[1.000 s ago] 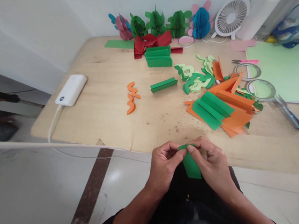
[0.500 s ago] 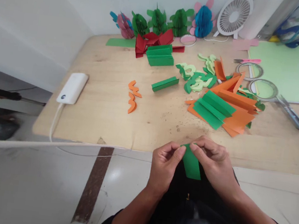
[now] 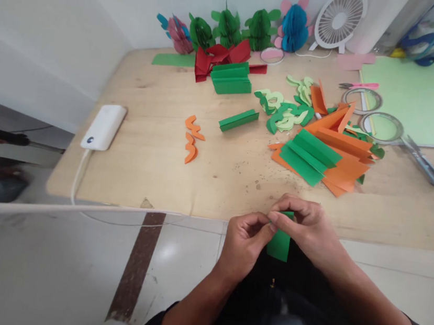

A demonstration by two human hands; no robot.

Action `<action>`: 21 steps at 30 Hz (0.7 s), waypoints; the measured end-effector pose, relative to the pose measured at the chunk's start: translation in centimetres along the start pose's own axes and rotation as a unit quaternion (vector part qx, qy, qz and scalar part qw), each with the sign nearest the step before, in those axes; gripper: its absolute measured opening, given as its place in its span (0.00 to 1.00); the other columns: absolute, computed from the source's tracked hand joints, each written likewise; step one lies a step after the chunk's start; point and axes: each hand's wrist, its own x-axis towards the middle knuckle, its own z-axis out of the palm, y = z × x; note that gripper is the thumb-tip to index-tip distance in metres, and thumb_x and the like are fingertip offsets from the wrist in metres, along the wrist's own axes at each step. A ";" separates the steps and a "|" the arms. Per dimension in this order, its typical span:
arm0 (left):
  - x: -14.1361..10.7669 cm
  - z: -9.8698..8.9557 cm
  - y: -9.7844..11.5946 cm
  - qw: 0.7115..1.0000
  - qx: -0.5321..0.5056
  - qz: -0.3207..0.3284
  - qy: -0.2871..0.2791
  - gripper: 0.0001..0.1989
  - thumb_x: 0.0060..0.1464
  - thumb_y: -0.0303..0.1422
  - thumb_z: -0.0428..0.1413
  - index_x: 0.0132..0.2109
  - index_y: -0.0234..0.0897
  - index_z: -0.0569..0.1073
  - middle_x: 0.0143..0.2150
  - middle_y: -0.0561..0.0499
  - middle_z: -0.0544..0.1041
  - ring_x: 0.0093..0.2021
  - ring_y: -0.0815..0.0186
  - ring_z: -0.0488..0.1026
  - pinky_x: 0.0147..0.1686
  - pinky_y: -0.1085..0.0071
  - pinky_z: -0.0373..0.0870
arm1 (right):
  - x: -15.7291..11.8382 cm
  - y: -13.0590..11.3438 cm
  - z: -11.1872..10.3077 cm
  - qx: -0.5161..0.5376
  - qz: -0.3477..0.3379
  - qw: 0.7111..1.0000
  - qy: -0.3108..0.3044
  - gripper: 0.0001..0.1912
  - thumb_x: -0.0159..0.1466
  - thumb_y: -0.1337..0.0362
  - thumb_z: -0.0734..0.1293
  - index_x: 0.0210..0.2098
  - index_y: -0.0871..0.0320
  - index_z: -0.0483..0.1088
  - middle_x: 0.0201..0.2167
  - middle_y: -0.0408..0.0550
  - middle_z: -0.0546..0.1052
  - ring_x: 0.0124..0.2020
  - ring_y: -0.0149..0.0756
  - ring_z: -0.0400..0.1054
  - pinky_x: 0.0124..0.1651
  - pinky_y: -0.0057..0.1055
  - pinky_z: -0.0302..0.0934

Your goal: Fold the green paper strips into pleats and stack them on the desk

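One green paper strip we are pinching between left hand and right hand, our fingers partly hiding it.

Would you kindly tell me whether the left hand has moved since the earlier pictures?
Yes: the left hand has shifted slightly rightward, farther from the stationary orange paper cutouts.

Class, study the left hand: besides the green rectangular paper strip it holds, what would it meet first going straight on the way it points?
Probably the right hand, whose fingers lie directly ahead of the left hand, at the same green strip; depth there is hard to judge.
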 end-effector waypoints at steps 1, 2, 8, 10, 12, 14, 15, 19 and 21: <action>0.0 0.0 0.0 1.000 0.002 0.000 -0.001 0.14 0.50 0.41 0.63 0.28 0.34 0.78 0.23 0.54 0.73 0.26 0.71 0.66 0.30 0.74 0.63 | 0.0 -0.1 0.0 -0.004 -0.001 1.000 -0.002 0.09 0.58 0.60 0.68 0.25 0.57 0.72 0.23 0.41 0.72 0.26 0.28 0.65 0.31 0.26 0.60; 0.0 0.0 0.0 1.000 0.007 -0.001 0.000 0.13 0.50 0.41 0.63 0.28 0.34 0.78 0.23 0.54 0.73 0.26 0.71 0.66 0.29 0.74 0.63 | 0.1 -0.1 -0.1 -0.006 0.002 1.000 -0.003 0.09 0.58 0.60 0.68 0.24 0.57 0.71 0.22 0.41 0.72 0.26 0.28 0.65 0.30 0.26 0.59; -0.8 -0.4 -1.0 0.998 0.060 -0.010 -0.007 0.10 0.51 0.38 0.61 0.30 0.35 0.80 0.26 0.52 0.77 0.27 0.69 0.69 0.29 0.74 0.65 | 0.1 -1.1 -0.5 -0.008 0.030 0.999 0.009 0.11 0.58 0.58 0.68 0.23 0.56 0.70 0.21 0.40 0.70 0.25 0.28 0.63 0.29 0.27 0.58; -1.2 -0.5 -1.4 0.996 0.089 -0.013 -0.013 0.08 0.52 0.36 0.60 0.31 0.36 0.81 0.26 0.52 0.78 0.28 0.69 0.71 0.30 0.74 0.65 | 0.2 -1.3 -0.7 -0.014 0.028 0.999 0.021 0.11 0.57 0.57 0.68 0.23 0.56 0.70 0.21 0.41 0.70 0.25 0.29 0.63 0.29 0.27 0.58; -1.7 -0.6 -1.8 0.992 0.121 -0.010 -0.016 0.08 0.54 0.35 0.59 0.32 0.37 0.81 0.28 0.52 0.79 0.29 0.68 0.72 0.31 0.73 0.66 | 0.3 -1.5 -0.9 -0.020 0.022 0.999 0.033 0.11 0.57 0.57 0.69 0.23 0.56 0.70 0.22 0.41 0.71 0.26 0.29 0.63 0.30 0.28 0.58; -2.1 -0.6 -2.3 0.988 0.155 -0.009 -0.014 0.09 0.54 0.35 0.58 0.32 0.38 0.81 0.28 0.51 0.80 0.30 0.67 0.73 0.31 0.73 0.66 | 0.5 -1.6 -1.1 -0.026 0.012 0.999 0.037 0.11 0.57 0.57 0.69 0.22 0.56 0.70 0.22 0.41 0.71 0.26 0.29 0.63 0.30 0.28 0.57; -2.3 -0.7 -2.7 0.985 0.171 -0.009 -0.012 0.09 0.54 0.35 0.58 0.32 0.38 0.81 0.28 0.51 0.80 0.30 0.66 0.74 0.31 0.73 0.67 | 0.6 -1.7 -1.3 -0.026 0.006 0.999 0.041 0.11 0.57 0.57 0.69 0.22 0.56 0.70 0.22 0.41 0.71 0.27 0.29 0.64 0.31 0.28 0.58; -3.2 -1.5 -4.0 0.979 0.204 -0.023 -0.016 0.10 0.54 0.34 0.57 0.29 0.38 0.80 0.28 0.50 0.81 0.31 0.65 0.76 0.33 0.72 0.70 | 0.9 -2.3 -1.9 -0.024 -0.012 0.996 0.085 0.10 0.58 0.57 0.69 0.24 0.55 0.72 0.24 0.42 0.73 0.29 0.31 0.65 0.33 0.29 0.59; -3.3 -2.2 -3.9 0.981 0.191 -0.028 0.007 0.09 0.54 0.34 0.57 0.30 0.38 0.80 0.29 0.50 0.81 0.31 0.65 0.77 0.34 0.71 0.71 | 1.0 -2.7 -2.0 -0.034 -0.015 0.996 0.086 0.10 0.58 0.56 0.69 0.24 0.55 0.72 0.25 0.42 0.73 0.29 0.31 0.66 0.33 0.29 0.59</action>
